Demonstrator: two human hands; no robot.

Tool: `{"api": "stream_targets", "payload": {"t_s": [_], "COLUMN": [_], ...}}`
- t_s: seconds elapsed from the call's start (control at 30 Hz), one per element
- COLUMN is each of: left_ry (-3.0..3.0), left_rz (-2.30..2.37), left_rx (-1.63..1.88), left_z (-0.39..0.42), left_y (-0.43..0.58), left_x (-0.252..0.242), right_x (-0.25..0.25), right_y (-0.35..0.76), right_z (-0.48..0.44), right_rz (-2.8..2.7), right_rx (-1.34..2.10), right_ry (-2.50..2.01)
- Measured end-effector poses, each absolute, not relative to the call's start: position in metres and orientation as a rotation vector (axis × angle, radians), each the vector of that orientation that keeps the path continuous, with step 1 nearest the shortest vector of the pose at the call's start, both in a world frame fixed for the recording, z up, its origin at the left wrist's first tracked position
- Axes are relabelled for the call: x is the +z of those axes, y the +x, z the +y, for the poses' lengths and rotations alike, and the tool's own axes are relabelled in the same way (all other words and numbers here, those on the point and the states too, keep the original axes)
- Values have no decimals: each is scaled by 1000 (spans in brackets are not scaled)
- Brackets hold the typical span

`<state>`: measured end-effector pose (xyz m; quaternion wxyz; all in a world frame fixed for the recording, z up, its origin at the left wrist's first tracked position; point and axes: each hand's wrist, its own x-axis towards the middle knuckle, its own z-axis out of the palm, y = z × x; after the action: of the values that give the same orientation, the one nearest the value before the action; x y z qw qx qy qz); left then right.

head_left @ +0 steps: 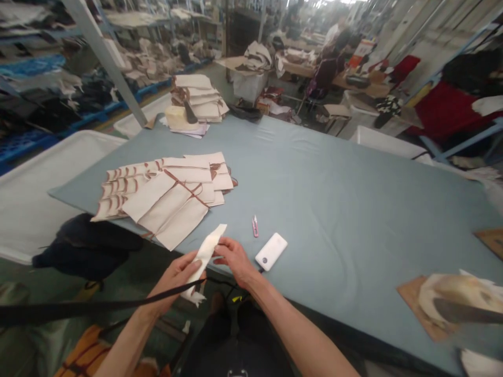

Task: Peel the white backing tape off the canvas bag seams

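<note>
A narrow cream fabric piece [208, 246] is held up at the table's near edge, its lower end ragged. My left hand [182, 272] is closed on it, thumb lying across its face. My right hand [234, 257] pinches its right edge near the upper end. To the left, stacked cream fabric pieces with brown trim [176, 193] lie on the blue-grey table [314, 209]. Just beyond my right hand are small pink thread snips [255, 226] and a white power bank [271, 252] with a dark cable.
A black strap [110, 310] crosses in front of my left forearm. More folded cream fabric [198, 97] is piled at the table's far left corner. At the right stands an iron-like object [459, 303] on a brown board. White bins [58, 178] flank the table.
</note>
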<state>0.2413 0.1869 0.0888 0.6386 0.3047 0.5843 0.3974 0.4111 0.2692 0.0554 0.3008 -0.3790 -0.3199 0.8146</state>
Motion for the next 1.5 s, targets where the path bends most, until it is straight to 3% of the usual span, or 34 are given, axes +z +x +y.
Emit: {"api": "stream_targets", "payload": {"t_s": [0.63, 0.93, 1.5], "left_ry": [747, 642, 521], "left_rz": [1637, 1633, 1688], "left_rx": [908, 936, 637], "left_z": [248, 259, 252], "left_y": [260, 260, 255], "left_x": [3, -12, -58], "right_x": [-15, -31, -54], "right_y": [386, 383, 400], "right_z": [360, 368, 410], "right_rz": [-620, -615, -622], "right_rx": [1937, 1901, 1917], "right_ry": [-1354, -1390, -1460]}}
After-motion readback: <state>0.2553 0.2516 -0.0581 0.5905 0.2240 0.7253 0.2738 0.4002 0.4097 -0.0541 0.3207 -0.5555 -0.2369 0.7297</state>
